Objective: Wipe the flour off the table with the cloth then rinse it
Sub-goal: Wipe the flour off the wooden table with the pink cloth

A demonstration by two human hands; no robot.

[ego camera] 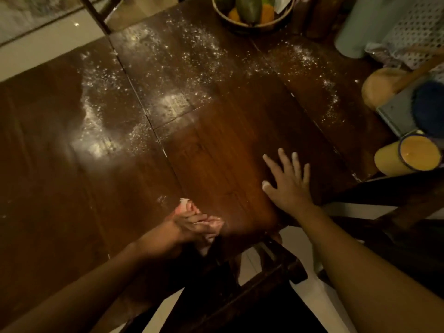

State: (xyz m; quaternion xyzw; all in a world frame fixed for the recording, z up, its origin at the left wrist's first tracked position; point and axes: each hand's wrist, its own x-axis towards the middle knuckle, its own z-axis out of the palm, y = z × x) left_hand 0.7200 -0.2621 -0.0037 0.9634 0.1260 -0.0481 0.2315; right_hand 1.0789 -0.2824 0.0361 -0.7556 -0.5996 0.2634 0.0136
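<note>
White flour [168, 102] is scattered over the far and left parts of the dark wooden table [48, 188], with a thinner trail of flour at the right [331, 102]. My left hand [189, 223] grips a bunched pink-and-white cloth [213, 224] at the table's near edge, blurred by motion. Flat on the bare wood to the right lies my right hand [288, 181], fingers spread, with flour on some fingertips. The wood around that hand shows no flour.
A bowl of fruit [252, 13] stands at the far edge. On the right are a yellow mug [408, 156], a round brown object [379, 90], a blue item on a grey tray [430, 111] and a pale cylinder [360, 27]. A dark chair [252, 284] sits below the near edge.
</note>
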